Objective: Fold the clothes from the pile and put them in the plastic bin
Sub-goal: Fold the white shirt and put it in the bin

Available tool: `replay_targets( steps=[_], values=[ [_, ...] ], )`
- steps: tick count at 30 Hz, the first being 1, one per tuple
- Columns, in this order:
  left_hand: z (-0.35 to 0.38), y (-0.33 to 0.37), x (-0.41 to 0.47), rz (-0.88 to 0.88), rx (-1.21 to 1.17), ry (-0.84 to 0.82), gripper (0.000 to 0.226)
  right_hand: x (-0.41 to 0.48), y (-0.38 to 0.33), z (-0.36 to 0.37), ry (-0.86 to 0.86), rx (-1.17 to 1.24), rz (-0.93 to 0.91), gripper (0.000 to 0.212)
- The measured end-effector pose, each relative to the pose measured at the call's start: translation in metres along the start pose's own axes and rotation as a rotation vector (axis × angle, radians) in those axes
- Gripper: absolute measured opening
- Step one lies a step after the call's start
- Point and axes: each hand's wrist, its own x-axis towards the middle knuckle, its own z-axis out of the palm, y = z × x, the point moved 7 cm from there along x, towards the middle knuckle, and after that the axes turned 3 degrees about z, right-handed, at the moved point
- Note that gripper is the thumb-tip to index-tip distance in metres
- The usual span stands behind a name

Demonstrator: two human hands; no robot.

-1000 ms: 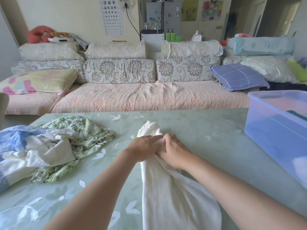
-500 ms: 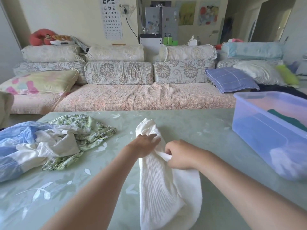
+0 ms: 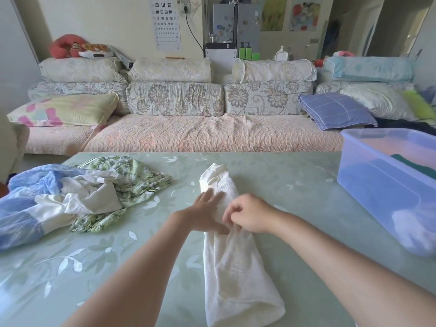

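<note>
A white ribbed garment [image 3: 236, 267] lies folded into a long narrow strip down the middle of the green table [image 3: 295, 208]. My left hand [image 3: 205, 213] rests flat on its left side, fingers spread. My right hand [image 3: 247, 214] pinches a fold of the cloth at the strip's middle. The pile of clothes [image 3: 70, 201], blue, white and green leaf print, sits at the left. The translucent blue plastic bin [image 3: 377, 185] stands at the right with a dark green and a white item inside.
A long sofa [image 3: 188, 135] with several floral cushions runs behind the table. A blue checked pillow [image 3: 337, 109] lies at its right end. The table's far edge lies just before the sofa.
The garment's near end has been drawn up, so the strip looks shorter and narrower. My left hand has opened flat on the cloth; my right hand has shifted slightly right, still pinching.
</note>
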Motion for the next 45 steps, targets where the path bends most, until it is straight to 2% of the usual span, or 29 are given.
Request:
replay_targets(
  steps=[1, 2, 4, 6, 10, 12, 15, 17, 20, 24, 26, 30, 32, 36, 39, 40, 42, 43, 45],
  values=[
    [0.001, -0.003, -0.001, -0.009, -0.018, -0.015, 0.121, 0.007, 0.001, -0.012, 0.176, -0.135, -0.075, 0.032],
    [0.003, -0.006, -0.002, -0.015, -0.031, -0.023, 0.123, 0.014, 0.004, -0.012, 0.258, -0.315, -0.147, 0.034],
    [0.006, -0.012, -0.004, -0.02, -0.04, -0.033, 0.128, 0.028, 0.017, 0.011, 0.172, -0.538, -0.19, 0.056],
    [0.009, -0.018, -0.004, -0.033, 0.004, -0.024, 0.134, 0.039, 0.031, 0.037, 0.042, -0.6, -0.152, 0.074],
    [0.009, -0.015, -0.013, 0.049, 0.094, 0.105, 0.134, 0.041, 0.038, 0.059, 0.099, -0.71, -0.16, 0.075],
    [0.003, -0.002, -0.026, 0.176, 0.08, 0.278, 0.116, 0.038, 0.041, 0.061, 0.146, -0.688, -0.177, 0.087],
    [-0.008, 0.022, -0.052, 0.376, 0.106, 0.584, 0.058, 0.034, 0.044, 0.063, 0.167, -0.689, -0.195, 0.093],
    [-0.004, 0.033, -0.064, 0.438, 0.058, 0.647, 0.032, 0.028, 0.041, 0.065, 0.159, -0.668, -0.181, 0.094],
    [0.019, 0.034, -0.069, 0.432, -0.011, 0.529, 0.024, 0.014, 0.039, 0.069, 0.112, -0.637, -0.166, 0.079],
    [0.04, 0.026, -0.073, 0.382, 0.116, 0.345, 0.049, -0.003, 0.044, 0.07, 0.035, -0.542, -0.199, 0.073],
    [0.04, 0.023, -0.077, 0.361, 0.108, 0.263, 0.052, -0.014, 0.047, 0.063, -0.02, -0.553, -0.258, 0.067],
    [0.036, 0.021, -0.086, 0.305, 0.042, 0.164, 0.046, -0.046, 0.057, 0.048, -0.154, -0.687, -0.345, 0.084],
    [0.036, 0.019, -0.088, 0.277, 0.041, 0.128, 0.049, -0.06, 0.055, 0.045, -0.173, -0.687, -0.367, 0.083],
    [0.035, 0.017, -0.09, 0.261, 0.028, 0.074, 0.056, -0.076, 0.046, 0.049, -0.128, -0.621, -0.472, 0.073],
    [0.033, 0.016, -0.09, 0.259, 0.067, 0.021, 0.063, -0.079, 0.053, 0.05, -0.104, -0.673, -0.585, 0.069],
    [0.033, 0.014, -0.09, 0.256, 0.065, -0.003, 0.064, -0.079, 0.053, 0.05, -0.053, -0.69, -0.657, 0.064],
    [0.033, 0.013, -0.09, 0.265, 0.051, -0.027, 0.06, -0.08, 0.05, 0.049, 0.095, -0.626, -0.737, 0.04],
    [0.032, 0.014, -0.089, 0.272, 0.032, -0.026, 0.055, -0.078, 0.046, 0.045, 0.166, -0.534, -0.696, 0.027],
    [0.028, 0.014, -0.086, 0.257, -0.073, -0.034, 0.042, -0.065, 0.039, 0.035, 0.229, -0.336, -0.484, 0.042]
  ],
)
